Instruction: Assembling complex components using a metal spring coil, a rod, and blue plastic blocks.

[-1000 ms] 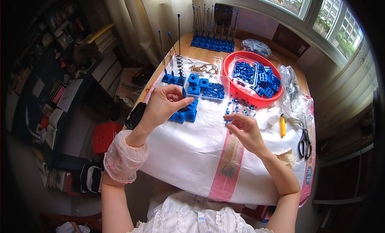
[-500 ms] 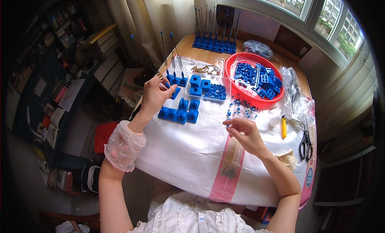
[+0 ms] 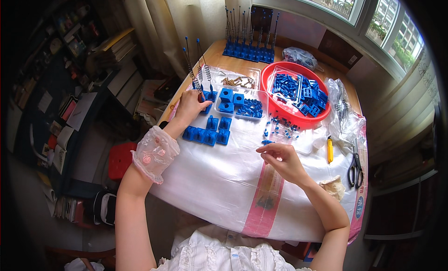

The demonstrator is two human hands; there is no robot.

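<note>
My left hand [image 3: 190,107] reaches to the table's far left edge. It is closed around a blue block [image 3: 206,104] among a few blue blocks that carry upright rods with springs [image 3: 199,72]. Just nearer lies a row of plain blue blocks [image 3: 207,133]. My right hand [image 3: 282,161] hovers over the white table cover [image 3: 219,182] near the middle, thumb and forefinger pinched together. A small blue part [image 3: 267,142] shows at those fingertips; whether it is held is too small to tell. Several small blue bits [image 3: 280,126] lie scattered beyond it.
A red basin [image 3: 322,119] of blue parts stands at the back right, with clear trays of blue blocks [image 3: 242,105] and brass pieces [image 3: 238,80] to its left. Finished blocks with rods [image 3: 249,49] line the far edge. A yellow-handled tool [image 3: 330,149], scissors [image 3: 355,170] and plastic bags [image 3: 343,107] lie right.
My left hand has moved from the middle of the table out to the far left edge. My right hand has drifted slightly nearer and stays pinched.
</note>
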